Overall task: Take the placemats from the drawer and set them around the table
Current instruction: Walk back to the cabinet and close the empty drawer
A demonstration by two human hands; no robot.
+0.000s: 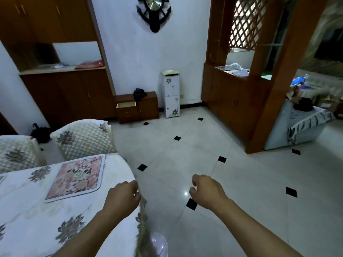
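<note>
A pink floral placemat [77, 178] with a white border lies flat on the table [37, 216], which wears a white flowered cloth. The corner of another placemat [2, 178] shows at the left edge. My left hand [123, 196] hovers over the table's right edge, fingers loosely curled, holding nothing. My right hand [205, 190] hangs over the floor to the right, also loosely curled and empty. Far across the room a low wooden cabinet [137, 106] stands against the wall with its top left drawer [126, 105] pulled out.
Two quilted chair backs [83, 139] stand behind the table. A white water dispenser [170, 94] is right of the low cabinet. A wooden partition [241, 101] rises at right. Tiled floor [185, 154] stretches between table and cabinet.
</note>
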